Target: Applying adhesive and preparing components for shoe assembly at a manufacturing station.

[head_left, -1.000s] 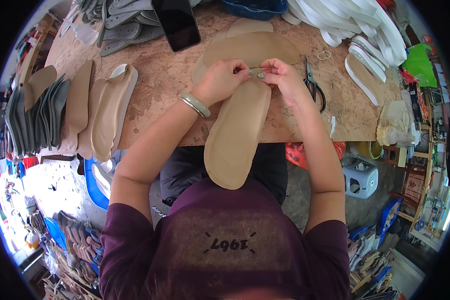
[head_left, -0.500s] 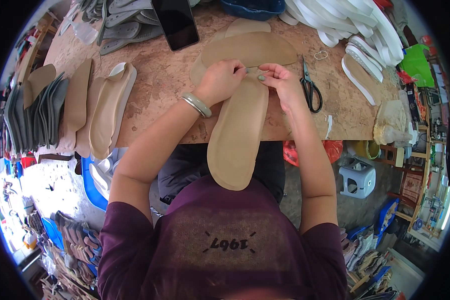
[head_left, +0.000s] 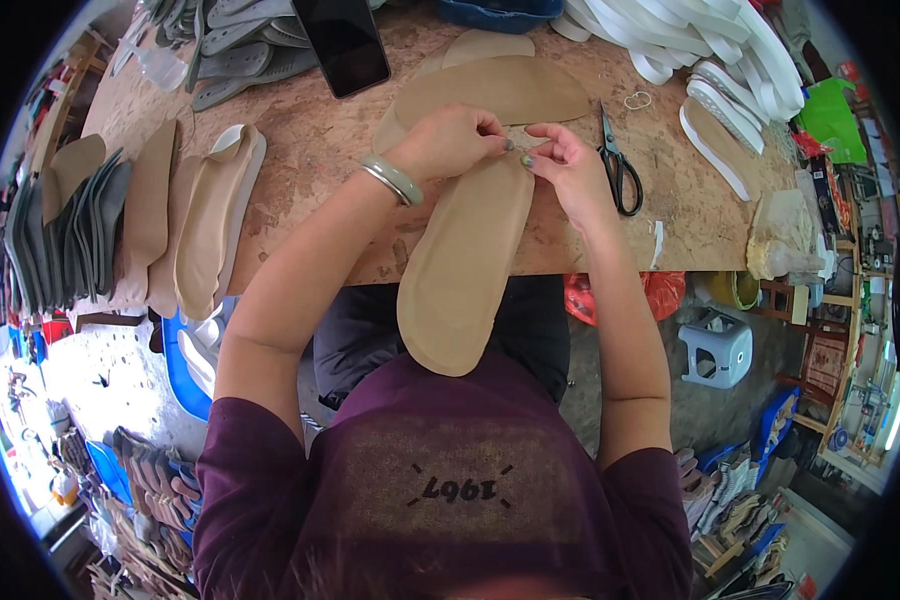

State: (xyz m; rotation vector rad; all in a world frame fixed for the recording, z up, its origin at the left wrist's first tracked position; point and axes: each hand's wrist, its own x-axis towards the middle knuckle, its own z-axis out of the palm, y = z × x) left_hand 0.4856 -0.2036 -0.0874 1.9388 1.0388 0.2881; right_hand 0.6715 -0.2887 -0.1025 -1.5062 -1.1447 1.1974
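The left hand [head_left: 448, 143], with bangles [head_left: 394, 180] on its wrist, is narrow, its fingers curled and its thumb pinching the upper end of the beige insole [head_left: 462, 265]. The right hand [head_left: 573, 172] has its thumb at the right corner of this same end, with the forefinger raised a little apart; whether it grips firmly, I cannot tell. The insole lies lengthwise between the forearms, its upper part over the counter [head_left: 315, 185] and its lower part past the edge, above the person's lap. Just beyond the hands, flat tan pieces [head_left: 490, 88] are lying one over another. Scissors [head_left: 620, 170] with black handles rest near the right hand. Farther to the left there are a sole with a beige lining [head_left: 215, 222] and a row of grey pieces [head_left: 68, 235]. At the far side are a dark phone [head_left: 342, 45], grey soles [head_left: 255, 60], a blue basin [head_left: 500, 12] and many white soles [head_left: 705, 35]. Below, at right, a pale stool [head_left: 717, 347] stands on the floor.
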